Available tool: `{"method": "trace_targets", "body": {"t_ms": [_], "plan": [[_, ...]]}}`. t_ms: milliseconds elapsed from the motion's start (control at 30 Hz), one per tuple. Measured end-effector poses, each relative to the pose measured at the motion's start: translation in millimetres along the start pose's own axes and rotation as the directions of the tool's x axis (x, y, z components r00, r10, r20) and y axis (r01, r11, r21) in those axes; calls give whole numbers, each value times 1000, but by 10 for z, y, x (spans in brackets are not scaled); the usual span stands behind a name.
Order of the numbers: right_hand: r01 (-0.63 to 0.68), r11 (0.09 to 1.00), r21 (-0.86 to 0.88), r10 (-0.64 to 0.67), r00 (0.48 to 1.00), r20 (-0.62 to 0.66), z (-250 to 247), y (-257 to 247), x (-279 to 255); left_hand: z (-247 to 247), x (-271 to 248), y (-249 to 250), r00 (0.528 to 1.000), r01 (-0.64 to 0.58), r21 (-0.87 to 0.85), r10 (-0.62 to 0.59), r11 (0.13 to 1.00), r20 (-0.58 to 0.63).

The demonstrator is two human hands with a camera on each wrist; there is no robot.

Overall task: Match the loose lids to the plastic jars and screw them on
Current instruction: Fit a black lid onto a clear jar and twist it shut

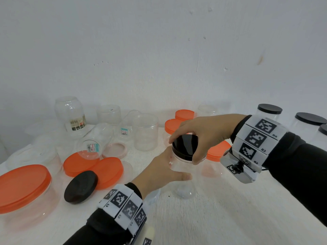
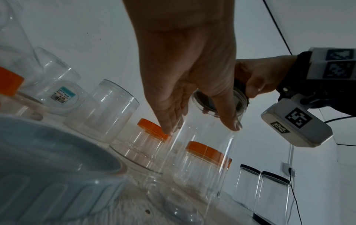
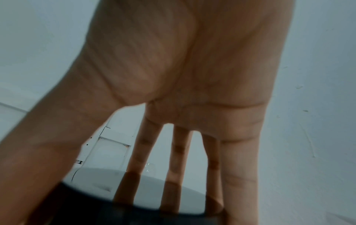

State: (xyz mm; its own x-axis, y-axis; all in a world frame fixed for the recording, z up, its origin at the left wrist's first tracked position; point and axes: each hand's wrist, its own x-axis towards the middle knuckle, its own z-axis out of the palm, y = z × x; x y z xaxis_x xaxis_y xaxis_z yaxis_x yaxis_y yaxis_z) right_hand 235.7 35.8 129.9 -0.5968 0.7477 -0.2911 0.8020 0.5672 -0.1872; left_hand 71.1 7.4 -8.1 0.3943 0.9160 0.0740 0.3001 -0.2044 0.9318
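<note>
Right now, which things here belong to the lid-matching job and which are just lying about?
In use:
- right hand gripping black lid
- left hand steadying clear jar
- loose black lid, loose orange lids, open jars waiting

Lying about:
- capped black-lid jars, already done
- white table

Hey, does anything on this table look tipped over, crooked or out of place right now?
Yes. Several clear jars at the back left are not upright: one with a teal price sticker lies on its side, its base resting on an orange lid; another stands upside down. The black lid under the right hand looks tilted on its jar.
</note>
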Motion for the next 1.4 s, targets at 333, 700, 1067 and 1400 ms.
{"method": "trace_targets", "body": {"t_ms": [333, 700, 1067, 1400], "plan": [[-101, 993, -52, 99, 994, -52, 78, -49, 2, -4, 17, 21, 1000, 13, 10, -13, 1000, 18], [-29, 996, -83, 29, 1000, -9, 14, -102, -12, -6, 37, -38, 1000, 2, -3, -2, 1000, 16], [60, 998, -12, -59, 996, 67, 7, -84, -60, -8, 51, -29, 999, -31, -24, 32, 999, 34], [40, 999, 24, -41, 998, 40, 24, -71, -106, -11, 40, -47, 998, -24, -66, 28, 998, 59]]}}
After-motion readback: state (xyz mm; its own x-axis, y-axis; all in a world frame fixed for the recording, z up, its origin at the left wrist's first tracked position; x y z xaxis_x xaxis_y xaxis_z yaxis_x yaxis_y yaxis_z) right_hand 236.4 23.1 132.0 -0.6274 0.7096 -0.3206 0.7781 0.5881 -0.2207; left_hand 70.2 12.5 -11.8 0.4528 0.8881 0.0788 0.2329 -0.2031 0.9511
